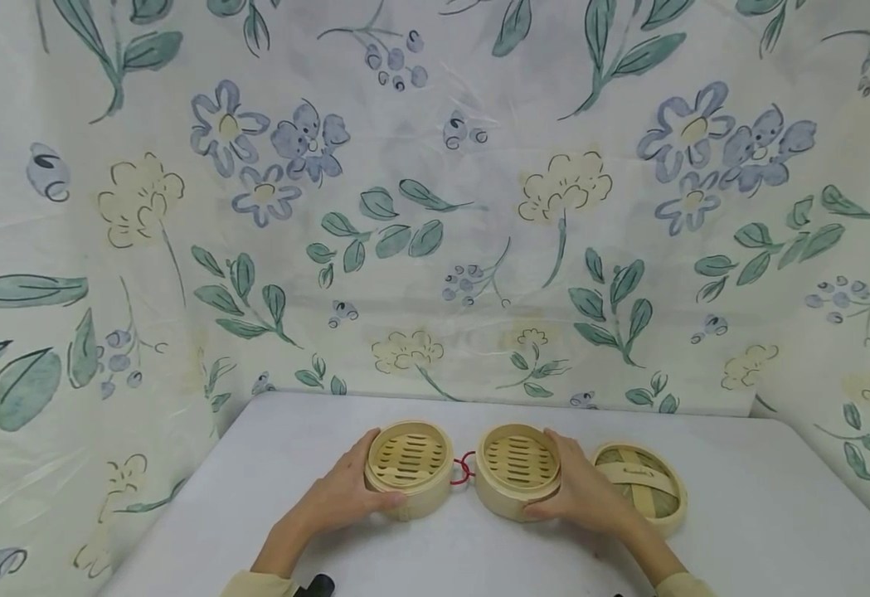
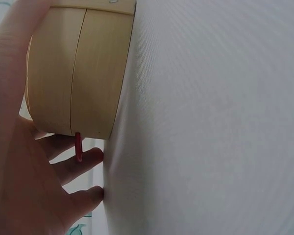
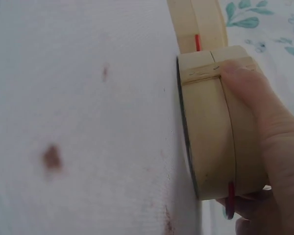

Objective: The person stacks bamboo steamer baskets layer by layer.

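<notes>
Two round bamboo steamer baskets with slatted bottoms stand side by side on the white table. My left hand [image 1: 343,487] grips the left steamer basket [image 1: 423,500], thumb at its near side and fingers round its outer left side. Around the right steamer basket [image 1: 505,495] my right hand [image 1: 580,489] is curled, the thumb [image 3: 242,81] pressing on its wall near a bamboo band. Red loops [image 1: 464,469] sit in the narrow gap between the baskets. In the left wrist view another red loop [image 2: 78,147] hangs by the left hand's spread fingers.
A round woven bamboo lid [image 1: 673,485] with a strap across its top lies just right of my right hand. The white table [image 1: 763,514] bears small reddish-brown stains [image 3: 52,157]. Behind and beside it hangs a floral cloth [image 1: 479,249].
</notes>
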The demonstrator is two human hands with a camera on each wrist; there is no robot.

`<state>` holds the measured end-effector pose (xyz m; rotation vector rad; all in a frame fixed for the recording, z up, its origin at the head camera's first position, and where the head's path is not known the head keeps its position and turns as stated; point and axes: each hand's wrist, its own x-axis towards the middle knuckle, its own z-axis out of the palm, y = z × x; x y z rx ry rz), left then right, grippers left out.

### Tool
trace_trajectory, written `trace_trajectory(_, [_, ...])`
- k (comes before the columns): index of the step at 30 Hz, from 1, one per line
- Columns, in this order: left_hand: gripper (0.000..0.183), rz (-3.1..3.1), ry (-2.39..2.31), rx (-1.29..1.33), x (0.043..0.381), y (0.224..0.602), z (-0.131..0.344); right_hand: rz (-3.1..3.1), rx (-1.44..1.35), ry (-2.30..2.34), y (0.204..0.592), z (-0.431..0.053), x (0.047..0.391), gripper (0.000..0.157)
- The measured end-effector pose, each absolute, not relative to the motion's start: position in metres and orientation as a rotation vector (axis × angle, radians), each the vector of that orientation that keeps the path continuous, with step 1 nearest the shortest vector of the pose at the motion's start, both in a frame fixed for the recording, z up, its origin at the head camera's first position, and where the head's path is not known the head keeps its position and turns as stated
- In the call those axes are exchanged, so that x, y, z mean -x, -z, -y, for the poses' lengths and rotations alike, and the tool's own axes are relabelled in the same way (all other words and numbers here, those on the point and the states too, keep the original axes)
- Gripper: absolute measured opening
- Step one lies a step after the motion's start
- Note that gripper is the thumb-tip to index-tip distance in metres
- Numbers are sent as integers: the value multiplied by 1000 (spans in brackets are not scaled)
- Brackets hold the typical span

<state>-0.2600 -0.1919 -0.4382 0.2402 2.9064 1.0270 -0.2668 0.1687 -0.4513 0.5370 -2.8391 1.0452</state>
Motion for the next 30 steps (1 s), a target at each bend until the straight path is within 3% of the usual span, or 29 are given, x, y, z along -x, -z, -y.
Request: trace_trajectory(30, [122, -2923, -1028, -236, 258, 437, 191, 2681, -459, -1240, 419, -160, 265, 116])
